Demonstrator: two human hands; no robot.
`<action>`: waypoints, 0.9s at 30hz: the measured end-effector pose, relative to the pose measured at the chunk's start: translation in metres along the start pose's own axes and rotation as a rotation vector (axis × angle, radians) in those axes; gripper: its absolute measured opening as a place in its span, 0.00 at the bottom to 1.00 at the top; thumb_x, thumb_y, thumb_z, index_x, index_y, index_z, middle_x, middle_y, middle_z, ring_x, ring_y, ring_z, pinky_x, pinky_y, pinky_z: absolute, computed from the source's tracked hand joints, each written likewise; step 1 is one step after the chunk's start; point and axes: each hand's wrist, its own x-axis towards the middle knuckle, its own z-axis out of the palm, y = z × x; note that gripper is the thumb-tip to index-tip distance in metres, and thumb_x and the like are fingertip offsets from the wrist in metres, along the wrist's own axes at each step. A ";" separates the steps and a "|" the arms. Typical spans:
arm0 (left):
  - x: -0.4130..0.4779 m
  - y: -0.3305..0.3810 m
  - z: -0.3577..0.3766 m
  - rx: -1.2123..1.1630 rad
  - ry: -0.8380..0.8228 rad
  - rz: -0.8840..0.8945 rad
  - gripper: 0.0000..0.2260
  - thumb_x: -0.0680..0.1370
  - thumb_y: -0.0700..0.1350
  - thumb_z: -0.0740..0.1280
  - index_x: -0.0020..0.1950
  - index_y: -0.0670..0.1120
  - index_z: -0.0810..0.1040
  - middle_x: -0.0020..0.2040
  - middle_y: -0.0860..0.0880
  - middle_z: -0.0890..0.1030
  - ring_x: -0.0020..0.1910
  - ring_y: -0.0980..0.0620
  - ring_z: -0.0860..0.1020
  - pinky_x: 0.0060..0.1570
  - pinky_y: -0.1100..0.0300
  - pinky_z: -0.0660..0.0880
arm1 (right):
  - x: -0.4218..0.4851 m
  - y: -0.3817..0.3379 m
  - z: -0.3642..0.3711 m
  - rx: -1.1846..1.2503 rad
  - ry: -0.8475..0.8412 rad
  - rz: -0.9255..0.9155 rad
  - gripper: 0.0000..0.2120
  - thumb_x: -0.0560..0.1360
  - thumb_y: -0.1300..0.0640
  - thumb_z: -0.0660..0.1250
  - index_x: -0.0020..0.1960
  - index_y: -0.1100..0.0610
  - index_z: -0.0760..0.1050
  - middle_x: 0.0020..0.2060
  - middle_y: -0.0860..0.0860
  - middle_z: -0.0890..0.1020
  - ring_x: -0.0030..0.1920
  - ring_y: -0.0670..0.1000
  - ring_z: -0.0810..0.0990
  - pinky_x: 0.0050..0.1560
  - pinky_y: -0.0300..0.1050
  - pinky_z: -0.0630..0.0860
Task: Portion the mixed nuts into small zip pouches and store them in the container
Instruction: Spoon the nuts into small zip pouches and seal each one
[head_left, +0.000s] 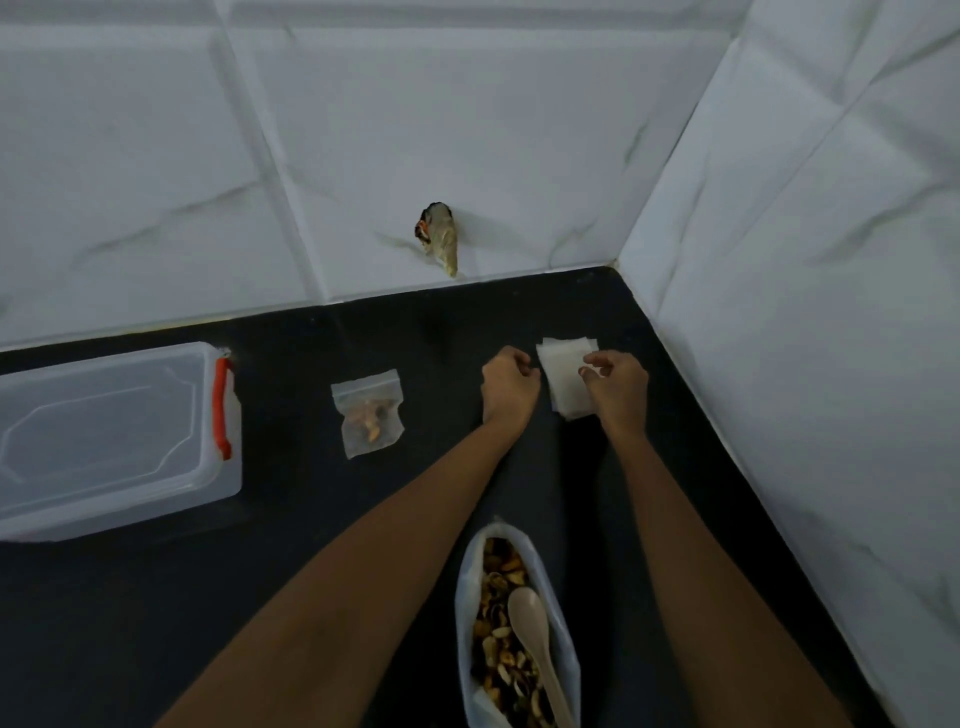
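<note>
A stack of empty small zip pouches (563, 382) lies on the black counter near the right wall. My right hand (618, 387) pinches the top pouch at its right edge. My left hand (508, 387) is curled at the stack's left edge; whether it grips a pouch is hidden. A filled pouch (370, 413) with a few nuts lies flat to the left. A big bag of mixed nuts (511, 634) stands open at the front, a beige spoon (535, 644) resting in it. The clear container (111, 436) with its lid on and an orange latch sits far left.
White marble-look walls close the counter (322, 519) at the back and on the right, forming a corner. A torn hole (439, 236) shows in the back wall. Both my forearms stretch over the counter on either side of the nut bag.
</note>
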 end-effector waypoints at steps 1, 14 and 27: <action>0.003 0.002 0.005 0.008 -0.001 -0.011 0.10 0.75 0.38 0.66 0.56 0.37 0.75 0.53 0.40 0.79 0.53 0.45 0.78 0.53 0.56 0.73 | 0.004 0.002 0.000 -0.016 0.003 0.002 0.11 0.73 0.63 0.67 0.55 0.59 0.77 0.57 0.56 0.76 0.56 0.52 0.76 0.55 0.42 0.72; 0.025 0.003 0.030 0.085 0.006 -0.075 0.10 0.74 0.43 0.69 0.54 0.41 0.79 0.54 0.43 0.81 0.54 0.47 0.79 0.53 0.57 0.73 | 0.026 0.013 0.008 -0.023 -0.106 0.103 0.19 0.71 0.63 0.70 0.61 0.59 0.73 0.57 0.56 0.75 0.56 0.52 0.75 0.53 0.41 0.70; 0.018 0.007 0.027 -0.127 -0.010 -0.046 0.09 0.77 0.39 0.65 0.54 0.38 0.80 0.53 0.41 0.81 0.53 0.46 0.78 0.53 0.60 0.73 | 0.025 0.011 -0.002 0.230 -0.093 0.197 0.12 0.74 0.61 0.66 0.57 0.60 0.74 0.56 0.54 0.76 0.52 0.47 0.73 0.51 0.38 0.68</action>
